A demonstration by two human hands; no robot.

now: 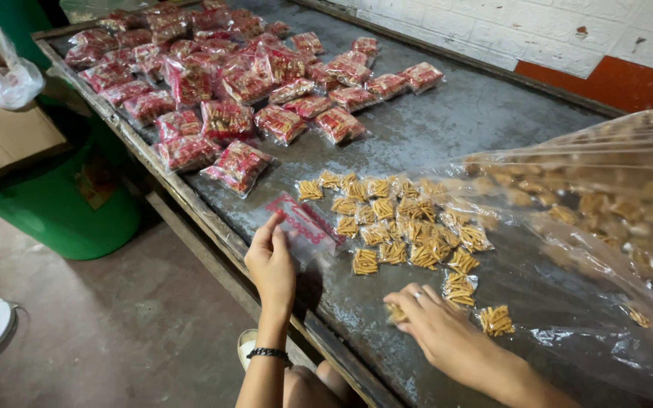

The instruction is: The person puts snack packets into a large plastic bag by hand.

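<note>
Nearest, the right hand (pixel 434 326) rests on the dark metal counter (pixel 485 113), fingers curled round a small bundle of yellow snack sticks (pixel 395 312) that peeps out at the fingertips. Just right of it lies another small packet of sticks (pixel 496 320). To the left, the left hand (pixel 271 264), with a dark beaded bracelet (pixel 267 353) on the wrist, has its fingers stretched out almost flat; the fingertips touch the near edge of an empty clear bag with red print (pixel 304 221) lying flat on the counter. Whether it pinches the bag or only presses on it, I cannot tell. Just beyond both hands is a loose heap of small packets of sticks (pixel 398 223). On the right a big clear plastic bag (pixel 606 196) full of the same snack sags over the counter. Further off, at the far left end, lies a pile of filled red-printed packs (pixel 228 83). Left of the counter stand a green bin (pixel 54 204) and a cardboard box (pixel 5 143)
</note>
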